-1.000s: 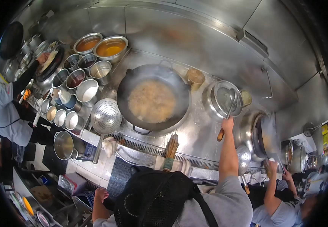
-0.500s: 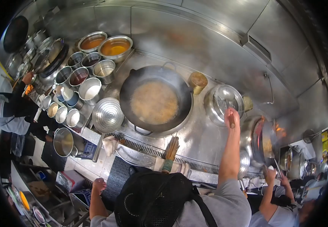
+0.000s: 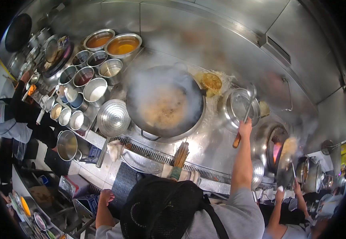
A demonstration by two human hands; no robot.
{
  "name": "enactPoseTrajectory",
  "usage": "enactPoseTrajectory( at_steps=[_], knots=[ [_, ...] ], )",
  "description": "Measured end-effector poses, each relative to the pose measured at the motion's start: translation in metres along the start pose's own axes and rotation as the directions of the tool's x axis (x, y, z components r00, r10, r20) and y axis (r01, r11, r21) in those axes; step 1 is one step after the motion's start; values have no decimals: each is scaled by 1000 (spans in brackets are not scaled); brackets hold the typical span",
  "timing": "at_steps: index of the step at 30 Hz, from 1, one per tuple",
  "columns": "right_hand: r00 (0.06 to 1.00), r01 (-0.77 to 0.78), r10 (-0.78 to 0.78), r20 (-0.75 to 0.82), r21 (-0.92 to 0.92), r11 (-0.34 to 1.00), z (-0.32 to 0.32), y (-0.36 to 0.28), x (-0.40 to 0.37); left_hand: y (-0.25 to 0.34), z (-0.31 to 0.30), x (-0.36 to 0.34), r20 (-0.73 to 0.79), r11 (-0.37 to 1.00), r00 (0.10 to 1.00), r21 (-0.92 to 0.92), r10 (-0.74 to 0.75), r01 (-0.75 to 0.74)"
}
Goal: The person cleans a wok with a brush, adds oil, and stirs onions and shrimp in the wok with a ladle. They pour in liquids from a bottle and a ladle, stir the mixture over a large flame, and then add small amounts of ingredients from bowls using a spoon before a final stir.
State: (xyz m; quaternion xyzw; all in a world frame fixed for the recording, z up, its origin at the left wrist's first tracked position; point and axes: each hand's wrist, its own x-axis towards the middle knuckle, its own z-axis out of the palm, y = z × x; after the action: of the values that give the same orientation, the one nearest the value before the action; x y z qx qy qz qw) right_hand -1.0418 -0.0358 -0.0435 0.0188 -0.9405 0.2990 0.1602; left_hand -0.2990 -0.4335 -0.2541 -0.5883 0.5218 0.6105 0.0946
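My right hand (image 3: 244,127) is closed round the handle of a ladle (image 3: 249,108), its wooden end sticking out below my fist. The ladle's bowl is over the far edge of a round metal basin (image 3: 225,113). Left of it, a big dark wok (image 3: 135,117) holds bubbling brownish liquid (image 3: 165,113), partly veiled by steam. Just beyond the wok's right side stands a yellowish can (image 3: 211,81) with wet splashes around it. My left hand (image 3: 107,196) hangs low at the left with fingers curled, nothing visible in it.
Left of the wok lies a perforated strainer (image 3: 114,117), beside metal pots of sauces (image 3: 83,79) and two bowls of orange liquid (image 3: 123,47). A bamboo brush (image 3: 181,155) stands at the front edge. Co-workers are at far left (image 3: 5,119) and lower right (image 3: 288,229), one tossing food near flames.
The ladle has swung out of the basin, its bowl now farther away. Thick steam has risen over the wok and liquid has splashed around the can. The right co-worker's food has flown up.
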Motion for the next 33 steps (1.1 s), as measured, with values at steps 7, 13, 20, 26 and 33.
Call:
enactPoseTrajectory(
  at_steps=[7, 13, 20, 26, 33],
  knots=[
    [955, -233, 239, 176, -54, 971, 27, 105, 13, 0, -3, 12, -52, 981, 990, -147, -134, 125],
    [677, -660, 157, 719, 688, -303, -11, 47, 24, 17, 0, 10, -40, 980, 985, -121, -166, 160],
    [775, -629, -110, 622, 743, -227, -20, -37, 54, 2, 1, 12, -55, 984, 989, -124, -137, 129],
    [780, -609, 4, 626, 756, 240, -3, -136, 84, -2, 8, 2, -24, 976, 991, -181, -128, 122],
    [958, 46, -167, 234, 449, 892, 5, -98, -38, -75, 6, 64, -144, 971, 967, 149, 208, -186]
  ],
)
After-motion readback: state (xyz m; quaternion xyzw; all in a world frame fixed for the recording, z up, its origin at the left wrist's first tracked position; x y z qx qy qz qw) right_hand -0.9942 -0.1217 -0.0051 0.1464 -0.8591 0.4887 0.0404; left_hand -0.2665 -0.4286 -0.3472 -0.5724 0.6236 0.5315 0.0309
